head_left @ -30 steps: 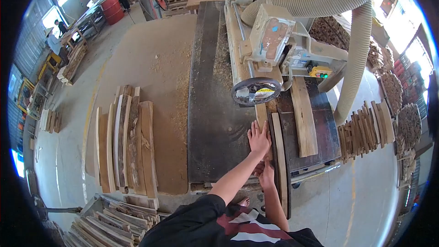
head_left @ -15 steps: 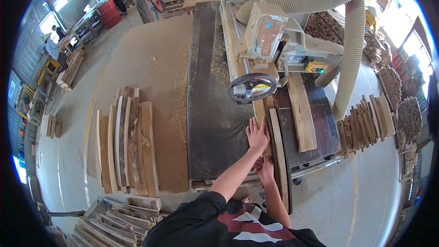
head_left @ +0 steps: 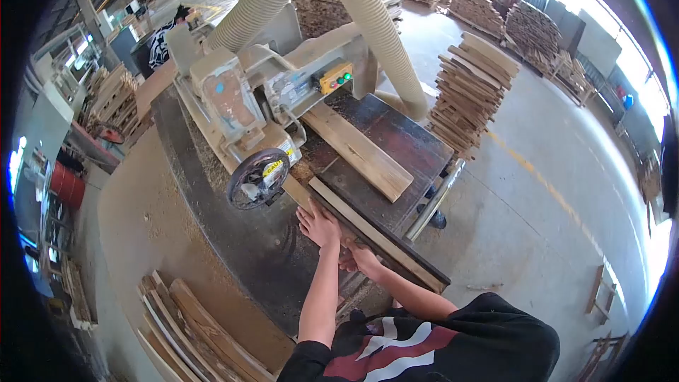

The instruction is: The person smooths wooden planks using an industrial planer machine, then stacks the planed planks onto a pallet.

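- The left hand (head_left: 322, 226) lies palm down on the board (head_left: 296, 191), its fingers spread along the top face.
- The right hand (head_left: 362, 259) is at the near end of the board, fingers curled; whether they pinch the wood or only push against it, I cannot tell.
- The board lies on the dark table (head_left: 265, 244), alongside the rail (head_left: 382, 232), its far end towards the machine (head_left: 226, 92).
- It looks narrow and stiff, probably light enough for 1 hand to steer; as bare wood it should grip well, though dust could let it slide and rough edges may splinter.
- The best hold seems to be what the 2 hands suit: 1 flat on top, 1 at the near end, fingertips well back from the machine.
- The left hand covers the middle of the board, and the right hand hides much of the near end, so its full length is unclear.
- Past the wheel (head_left: 258, 178), the far end is hard to follow, and no blade can be made out.
- Beyond the rail, the plank (head_left: 361, 152) runs partly out of sight behind the machine; the lower-left boards (head_left: 212, 325) are cut off by the view.
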The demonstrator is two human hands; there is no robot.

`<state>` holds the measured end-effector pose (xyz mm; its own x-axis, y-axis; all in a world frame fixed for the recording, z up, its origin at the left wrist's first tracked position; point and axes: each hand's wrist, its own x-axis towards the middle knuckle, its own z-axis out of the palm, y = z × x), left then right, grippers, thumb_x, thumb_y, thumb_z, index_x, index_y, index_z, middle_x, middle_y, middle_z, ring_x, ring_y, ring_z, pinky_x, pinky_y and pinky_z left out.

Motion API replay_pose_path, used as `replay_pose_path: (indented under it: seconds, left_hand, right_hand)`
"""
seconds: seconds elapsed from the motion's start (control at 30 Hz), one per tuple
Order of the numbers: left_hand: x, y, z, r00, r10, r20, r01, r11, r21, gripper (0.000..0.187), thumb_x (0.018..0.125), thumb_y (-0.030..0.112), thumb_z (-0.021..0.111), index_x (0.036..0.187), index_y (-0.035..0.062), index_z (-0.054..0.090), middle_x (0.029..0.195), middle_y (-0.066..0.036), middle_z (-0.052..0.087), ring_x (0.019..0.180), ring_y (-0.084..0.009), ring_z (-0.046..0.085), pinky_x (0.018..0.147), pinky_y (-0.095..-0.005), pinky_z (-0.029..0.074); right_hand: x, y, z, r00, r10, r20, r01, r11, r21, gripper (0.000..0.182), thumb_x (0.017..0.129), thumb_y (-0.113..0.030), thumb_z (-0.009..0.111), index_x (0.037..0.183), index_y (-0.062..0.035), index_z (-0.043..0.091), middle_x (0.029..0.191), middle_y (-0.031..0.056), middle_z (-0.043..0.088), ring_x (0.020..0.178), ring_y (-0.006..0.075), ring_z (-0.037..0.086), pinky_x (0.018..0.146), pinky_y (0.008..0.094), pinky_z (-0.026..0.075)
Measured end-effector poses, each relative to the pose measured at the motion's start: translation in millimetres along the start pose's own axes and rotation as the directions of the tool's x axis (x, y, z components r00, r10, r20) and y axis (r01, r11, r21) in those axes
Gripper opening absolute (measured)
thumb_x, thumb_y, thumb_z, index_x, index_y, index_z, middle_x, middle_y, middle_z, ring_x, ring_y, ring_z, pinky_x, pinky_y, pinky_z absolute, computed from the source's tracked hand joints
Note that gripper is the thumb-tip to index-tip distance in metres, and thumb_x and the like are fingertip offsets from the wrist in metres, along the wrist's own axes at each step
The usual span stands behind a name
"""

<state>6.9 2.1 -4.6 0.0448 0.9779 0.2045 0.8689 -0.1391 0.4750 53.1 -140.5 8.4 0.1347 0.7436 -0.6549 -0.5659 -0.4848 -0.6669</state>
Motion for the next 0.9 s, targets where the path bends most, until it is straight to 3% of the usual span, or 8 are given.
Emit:
replay_pose_path:
  seconds: [0.23, 0.3, 0.63, 0.73, 0.9]
  left_hand:
    - [-0.2, -0.7, -2.6, 1.000, 0.009, -0.016, -0.009, 1.000, 0.004, 0.056, 0.103, 0.035, 0.042, 0.155, 0.0178, 0.036, 0.159, -0.027, 0.029, 0.148, -0.0419, 0.025, 0.116, -0.0565, 0.025]
    - [0.4, 0.3, -3.5, 1.000, 0.005, -0.010, -0.005, 1.000, 0.004, 0.056, 0.102, 0.035, 0.042, 0.155, 0.0176, 0.036, 0.159, -0.027, 0.029, 0.148, -0.0419, 0.025, 0.116, -0.0563, 0.025]
    - [1.9, 0.0, -4.0, 1.000, -0.018, -0.001, 0.018, 1.000, -0.009, 0.057, 0.101, 0.035, 0.044, 0.154, 0.0181, 0.039, 0.158, -0.027, 0.030, 0.149, -0.0404, 0.024, 0.116, -0.0557, 0.024]
    - [0.9, 1.7, -4.1, 1.000, -0.027, -0.003, 0.027, 1.000, -0.005, 0.057, 0.100, 0.035, 0.045, 0.154, 0.0187, 0.039, 0.158, -0.027, 0.030, 0.149, -0.0399, 0.024, 0.116, -0.0553, 0.024]
    - [0.4, 3.0, -10.8, 0.999, -0.034, -0.021, 0.033, 0.999, -0.023, 0.059, 0.098, 0.034, 0.050, 0.154, 0.0190, 0.039, 0.157, -0.027, 0.033, 0.149, -0.0395, 0.025, 0.116, -0.0546, 0.024]
  right_hand:
    - [5.4, 3.2, 0.8, 0.999, 0.027, -0.025, -0.026, 0.999, 0.035, 0.055, 0.103, -0.054, 0.048, 0.111, 0.0006, 0.057, 0.083, 0.0147, 0.072, 0.067, 0.0231, 0.072, 0.054, 0.0337, 0.056]
    - [4.3, 3.5, 0.5, 0.998, 0.025, -0.054, -0.025, 1.000, 0.003, 0.059, 0.101, -0.057, 0.050, 0.100, 0.0011, 0.062, 0.083, 0.0133, 0.072, 0.068, 0.0222, 0.071, 0.056, 0.0325, 0.054]
    - [9.3, 8.2, 0.1, 0.999, -0.027, -0.035, 0.028, 0.999, 0.032, 0.055, 0.102, -0.054, 0.050, 0.103, 0.0003, 0.061, 0.081, 0.0141, 0.071, 0.067, 0.0223, 0.070, 0.058, 0.0335, 0.056]
    - [9.6, 6.3, 2.5, 0.999, 0.023, -0.047, -0.021, 0.999, 0.051, 0.048, 0.103, -0.050, 0.050, 0.106, -0.0016, 0.054, 0.082, 0.0178, 0.071, 0.065, 0.0259, 0.071, 0.053, 0.0346, 0.056]
    - [9.8, 6.2, 2.2, 0.998, 0.015, -0.064, -0.010, 0.998, 0.068, 0.049, 0.103, -0.048, 0.052, 0.100, 0.0000, 0.055, 0.077, 0.0172, 0.069, 0.062, 0.0251, 0.069, 0.052, 0.0345, 0.055]
